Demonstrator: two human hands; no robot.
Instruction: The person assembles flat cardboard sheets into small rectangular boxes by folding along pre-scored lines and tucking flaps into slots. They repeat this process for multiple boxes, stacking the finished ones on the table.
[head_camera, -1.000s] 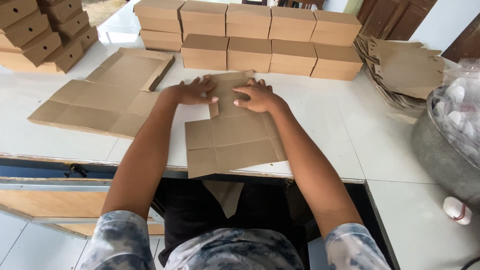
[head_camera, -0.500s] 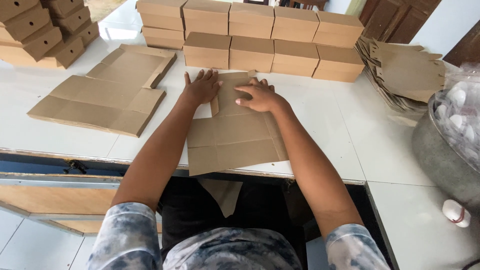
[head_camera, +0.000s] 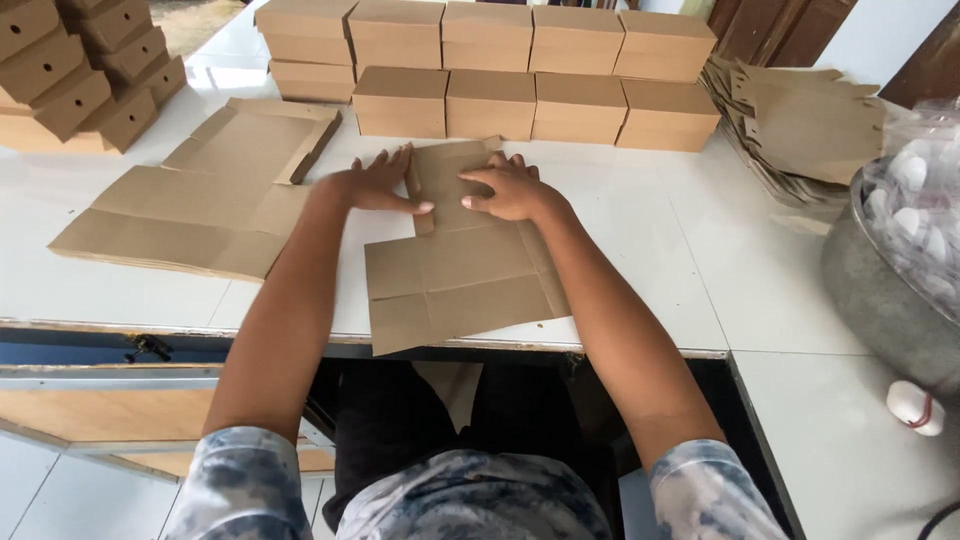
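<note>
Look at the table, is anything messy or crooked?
Mostly tidy. The flat cardboard blank under the left hand and right hand lies askew, its near corner past the table edge. The pile of cut blanks at right is fanned and ragged.

Flat cardboard blank (head_camera: 460, 270) laid at table (head_camera: 660, 250) centre, near edge. Stack of flat blanks (head_camera: 190, 205) placed at nine o'clock. Folded boxes (head_camera: 520, 70) ranked at twelve. Loose blanks pile (head_camera: 800, 120) at two. Metal tub (head_camera: 890, 290) at three.
</note>
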